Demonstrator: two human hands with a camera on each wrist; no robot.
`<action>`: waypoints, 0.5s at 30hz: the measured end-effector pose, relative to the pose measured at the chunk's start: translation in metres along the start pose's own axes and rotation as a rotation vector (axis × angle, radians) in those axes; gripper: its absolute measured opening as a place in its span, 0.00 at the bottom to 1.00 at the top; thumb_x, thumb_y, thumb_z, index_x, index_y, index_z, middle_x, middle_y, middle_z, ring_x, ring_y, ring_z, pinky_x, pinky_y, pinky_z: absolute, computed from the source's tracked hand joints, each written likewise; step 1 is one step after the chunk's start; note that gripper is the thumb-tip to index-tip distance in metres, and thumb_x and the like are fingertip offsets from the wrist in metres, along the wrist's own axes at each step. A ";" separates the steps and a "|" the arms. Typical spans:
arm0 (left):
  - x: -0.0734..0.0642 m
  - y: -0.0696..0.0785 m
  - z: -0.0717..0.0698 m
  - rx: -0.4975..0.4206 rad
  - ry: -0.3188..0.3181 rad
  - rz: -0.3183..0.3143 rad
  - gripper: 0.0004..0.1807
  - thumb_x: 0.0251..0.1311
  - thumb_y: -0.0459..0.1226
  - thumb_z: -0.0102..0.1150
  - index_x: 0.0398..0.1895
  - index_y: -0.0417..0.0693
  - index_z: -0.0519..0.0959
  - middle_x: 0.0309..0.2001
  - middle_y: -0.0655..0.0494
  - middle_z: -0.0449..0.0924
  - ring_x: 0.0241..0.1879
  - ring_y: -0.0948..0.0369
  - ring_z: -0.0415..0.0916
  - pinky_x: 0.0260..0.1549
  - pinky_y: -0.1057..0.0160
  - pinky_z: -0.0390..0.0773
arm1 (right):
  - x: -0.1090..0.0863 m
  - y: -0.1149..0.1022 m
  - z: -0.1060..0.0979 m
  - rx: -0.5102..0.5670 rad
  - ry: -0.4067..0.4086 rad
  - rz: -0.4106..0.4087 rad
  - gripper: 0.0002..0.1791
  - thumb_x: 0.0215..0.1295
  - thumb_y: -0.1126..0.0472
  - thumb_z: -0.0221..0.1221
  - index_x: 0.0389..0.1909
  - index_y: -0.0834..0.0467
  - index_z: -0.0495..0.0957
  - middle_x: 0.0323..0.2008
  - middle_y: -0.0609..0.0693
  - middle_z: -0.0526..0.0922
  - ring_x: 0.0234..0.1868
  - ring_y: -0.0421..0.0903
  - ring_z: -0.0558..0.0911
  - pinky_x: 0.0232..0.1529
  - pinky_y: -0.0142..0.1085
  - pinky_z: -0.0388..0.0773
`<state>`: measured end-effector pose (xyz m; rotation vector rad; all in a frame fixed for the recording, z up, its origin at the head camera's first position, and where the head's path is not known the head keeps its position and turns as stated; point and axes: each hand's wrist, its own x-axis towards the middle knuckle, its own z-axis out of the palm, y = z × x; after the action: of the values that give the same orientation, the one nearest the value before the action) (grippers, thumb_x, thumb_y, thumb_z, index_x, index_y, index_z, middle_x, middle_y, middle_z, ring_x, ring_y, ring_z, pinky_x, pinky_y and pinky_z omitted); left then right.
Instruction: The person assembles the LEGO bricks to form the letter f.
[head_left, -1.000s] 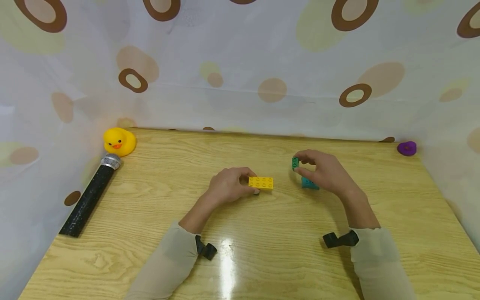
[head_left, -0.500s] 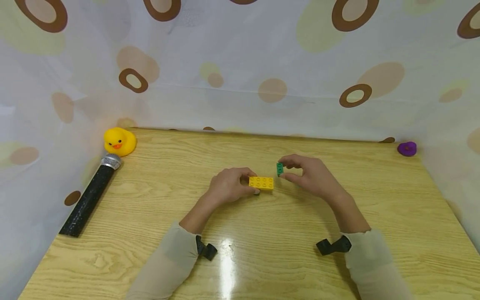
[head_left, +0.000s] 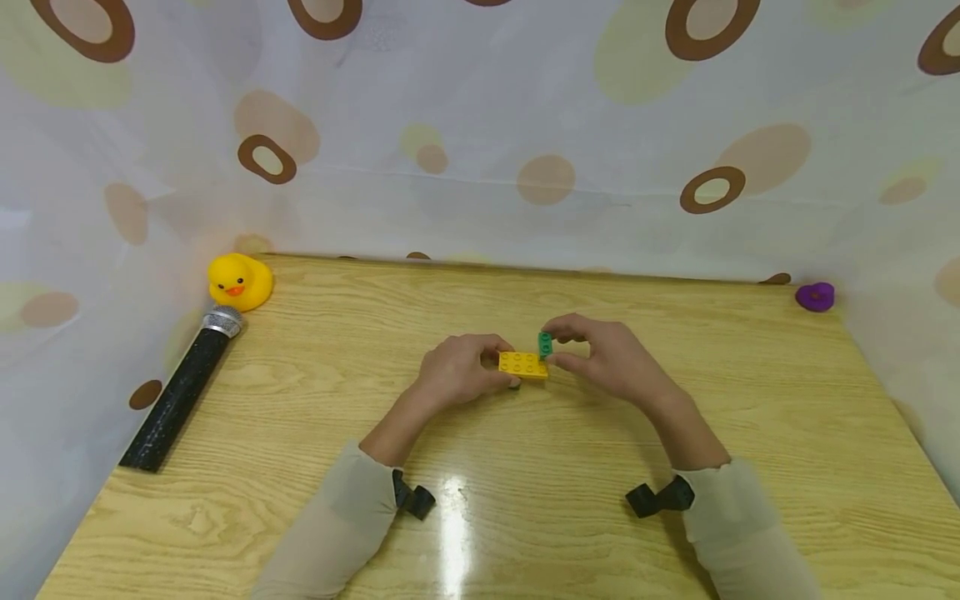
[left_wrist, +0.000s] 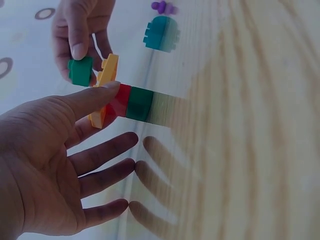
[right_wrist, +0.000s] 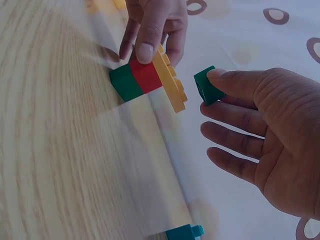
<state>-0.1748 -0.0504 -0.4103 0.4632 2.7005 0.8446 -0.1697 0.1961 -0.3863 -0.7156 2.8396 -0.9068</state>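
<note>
On my feeds: left hand (head_left: 461, 371) has the stack pinched, thumb on the red brick (right_wrist: 146, 75) up near the yellow one, index round the far side. Its other three fingers stretch out free of the bricks.

Stack stands upright on the wood-grain table (head_left: 525, 533): lower green brick (right_wrist: 126, 82) on the tabletop, red on that, long yellow brick (head_left: 517, 364) across the top, studs up, its right end overhanging.

Right hand (head_left: 617, 358) pinches a small green brick (head_left: 545, 344) between thumb and index, two studs up. From the head view I get it over the yellow brick's right end; right wrist view shows a gap, so I call it just apart. Remaining fingers on that hand hold nothing.

Teal brick (left_wrist: 159, 34) sits on the table, well apart from the stack. I only pick it up on the wrist views.

Far right corner: purple piece (head_left: 815, 297), too small for me to identify. Far left: yellow rubber duck (head_left: 240, 283), with the microphone (head_left: 180, 392) lying at a slant just in front, head end toward the duck. Patterned sheet (head_left: 480, 108) behind everything.
</note>
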 end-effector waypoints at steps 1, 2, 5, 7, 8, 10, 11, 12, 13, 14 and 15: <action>0.000 0.000 0.000 -0.002 -0.001 0.002 0.24 0.58 0.56 0.71 0.57 0.65 0.82 0.48 0.61 0.86 0.34 0.62 0.77 0.30 0.61 0.74 | 0.000 -0.001 0.001 0.001 -0.003 -0.004 0.21 0.70 0.54 0.64 0.62 0.52 0.78 0.58 0.52 0.84 0.57 0.55 0.84 0.56 0.56 0.79; 0.000 0.000 0.000 -0.003 -0.001 0.003 0.24 0.58 0.56 0.71 0.57 0.65 0.82 0.48 0.61 0.86 0.35 0.62 0.77 0.30 0.61 0.74 | 0.001 -0.001 0.002 0.003 -0.004 -0.010 0.21 0.70 0.54 0.64 0.62 0.52 0.78 0.58 0.51 0.84 0.57 0.55 0.84 0.56 0.56 0.80; 0.000 0.000 0.000 -0.007 -0.002 0.008 0.24 0.58 0.56 0.70 0.57 0.65 0.82 0.49 0.61 0.86 0.36 0.62 0.78 0.30 0.62 0.74 | 0.001 -0.004 0.005 0.008 -0.002 -0.028 0.21 0.70 0.54 0.65 0.61 0.52 0.78 0.58 0.51 0.84 0.56 0.54 0.84 0.55 0.56 0.80; 0.000 0.000 0.000 -0.010 -0.001 0.010 0.23 0.59 0.56 0.70 0.57 0.65 0.82 0.49 0.61 0.86 0.37 0.62 0.79 0.30 0.62 0.75 | 0.002 -0.006 0.006 0.012 -0.006 -0.028 0.21 0.70 0.53 0.64 0.61 0.52 0.78 0.58 0.51 0.84 0.57 0.53 0.84 0.55 0.55 0.81; 0.000 0.000 0.000 -0.010 0.000 0.011 0.23 0.59 0.56 0.70 0.57 0.65 0.82 0.49 0.61 0.86 0.37 0.62 0.79 0.30 0.62 0.75 | 0.002 -0.007 0.007 0.014 -0.008 -0.028 0.20 0.70 0.54 0.64 0.61 0.52 0.78 0.58 0.51 0.84 0.57 0.53 0.84 0.55 0.55 0.81; 0.000 0.000 0.000 -0.011 0.001 0.012 0.23 0.59 0.56 0.69 0.57 0.66 0.82 0.49 0.61 0.87 0.39 0.61 0.80 0.30 0.62 0.74 | 0.002 -0.008 0.008 0.019 -0.012 -0.020 0.20 0.70 0.54 0.64 0.61 0.52 0.78 0.58 0.50 0.84 0.57 0.53 0.84 0.55 0.54 0.81; 0.000 0.000 0.000 -0.011 0.001 0.012 0.23 0.59 0.56 0.70 0.56 0.66 0.82 0.49 0.61 0.87 0.40 0.61 0.81 0.30 0.62 0.74 | 0.002 -0.008 0.009 0.021 -0.013 -0.015 0.20 0.70 0.53 0.64 0.61 0.52 0.78 0.58 0.50 0.84 0.57 0.53 0.84 0.55 0.54 0.81; 0.000 0.001 0.000 -0.011 0.000 0.011 0.23 0.59 0.56 0.70 0.57 0.66 0.82 0.49 0.61 0.87 0.41 0.60 0.81 0.30 0.62 0.74 | 0.002 -0.008 0.010 0.024 -0.015 -0.016 0.20 0.71 0.54 0.63 0.61 0.52 0.78 0.58 0.50 0.84 0.57 0.53 0.84 0.55 0.54 0.81; 0.000 0.001 0.000 -0.012 -0.001 0.010 0.23 0.59 0.56 0.70 0.57 0.65 0.82 0.49 0.61 0.87 0.42 0.60 0.82 0.30 0.62 0.75 | 0.002 -0.009 0.011 0.025 -0.015 -0.017 0.20 0.71 0.54 0.63 0.62 0.52 0.78 0.58 0.50 0.84 0.57 0.54 0.84 0.54 0.54 0.81; 0.000 0.001 0.000 -0.013 -0.002 0.009 0.23 0.59 0.56 0.70 0.57 0.65 0.82 0.50 0.60 0.87 0.43 0.59 0.82 0.31 0.62 0.75 | 0.002 -0.009 0.012 0.026 -0.015 -0.019 0.21 0.71 0.53 0.63 0.62 0.52 0.78 0.58 0.50 0.84 0.58 0.54 0.84 0.53 0.54 0.81; 0.000 0.001 0.000 -0.013 -0.003 0.009 0.23 0.59 0.56 0.69 0.57 0.65 0.82 0.50 0.60 0.87 0.44 0.59 0.82 0.31 0.62 0.75 | 0.003 -0.010 0.013 0.027 -0.015 -0.021 0.21 0.71 0.53 0.63 0.62 0.52 0.78 0.58 0.51 0.84 0.58 0.54 0.84 0.53 0.54 0.82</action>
<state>-0.1748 -0.0495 -0.4098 0.4739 2.6904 0.8618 -0.1651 0.1810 -0.3912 -0.7469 2.8063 -0.9370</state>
